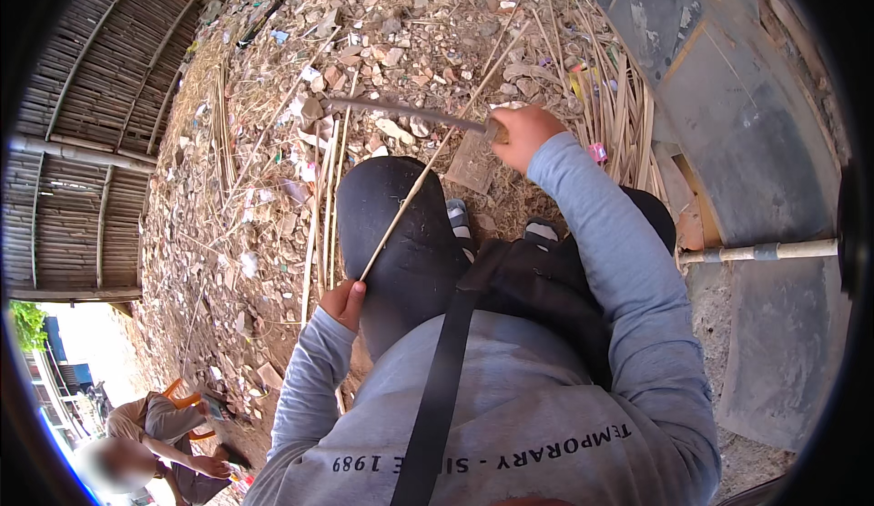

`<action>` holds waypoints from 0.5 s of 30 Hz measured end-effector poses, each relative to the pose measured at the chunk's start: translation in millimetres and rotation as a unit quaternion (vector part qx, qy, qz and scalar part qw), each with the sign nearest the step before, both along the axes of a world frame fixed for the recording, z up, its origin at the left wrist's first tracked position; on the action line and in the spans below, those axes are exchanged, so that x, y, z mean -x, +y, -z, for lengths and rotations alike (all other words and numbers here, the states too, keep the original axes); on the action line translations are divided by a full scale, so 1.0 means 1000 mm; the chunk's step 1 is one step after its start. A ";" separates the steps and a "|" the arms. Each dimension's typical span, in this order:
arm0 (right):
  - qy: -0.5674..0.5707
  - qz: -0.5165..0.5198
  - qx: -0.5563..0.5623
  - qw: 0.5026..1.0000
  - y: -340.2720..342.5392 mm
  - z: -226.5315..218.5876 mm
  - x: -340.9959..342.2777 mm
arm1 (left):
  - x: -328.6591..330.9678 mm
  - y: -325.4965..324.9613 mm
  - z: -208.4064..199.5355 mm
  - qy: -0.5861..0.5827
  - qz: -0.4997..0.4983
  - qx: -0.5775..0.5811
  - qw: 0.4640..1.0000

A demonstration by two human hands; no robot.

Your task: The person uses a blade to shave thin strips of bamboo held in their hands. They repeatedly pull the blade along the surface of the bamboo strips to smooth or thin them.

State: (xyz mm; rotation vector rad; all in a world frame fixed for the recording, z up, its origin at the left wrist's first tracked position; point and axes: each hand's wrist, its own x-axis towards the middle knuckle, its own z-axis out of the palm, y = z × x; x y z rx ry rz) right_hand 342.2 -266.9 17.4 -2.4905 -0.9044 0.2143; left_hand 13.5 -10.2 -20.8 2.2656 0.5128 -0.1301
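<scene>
Your left hand (344,304) is closed around the near end of a thin bamboo strip (428,164), pinching it beside your left knee (401,224). The strip is pale, narrow and straight; it runs up and away across the knee, under the blade and out over the rubble. Your right hand (522,132) is fisted tight on the handle of a knife (401,112), whose long, dull grey blade points left and lies crosswise over the strip.

More strips (323,205) lie flat on the ground just left of your knee, and a thicker heap of splints (619,114) fans out to the right of your right hand. A flat wooden block (472,162) sits just below that hand.

The ground (273,142) is dry earth strewn with broken stone, shavings and scraps of litter. A woven bamboo wall (82,142) curves along the left; grey sheets (728,123) and a pale pole (765,252) stand on the right. Another person (155,438) sits at lower left.
</scene>
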 end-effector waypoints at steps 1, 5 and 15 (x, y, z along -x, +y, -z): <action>-0.032 -0.027 0.023 0.999 0.000 -0.006 0.011 | 0.002 -0.001 0.000 0.004 -0.008 0.008 1.000; -0.023 -0.014 0.009 1.000 -0.012 0.033 -0.012 | -0.009 -0.011 -0.011 0.015 -0.001 0.017 1.000; -0.006 -0.031 0.016 0.999 -0.002 0.022 -0.005 | -0.006 -0.005 -0.013 0.022 -0.002 0.033 0.999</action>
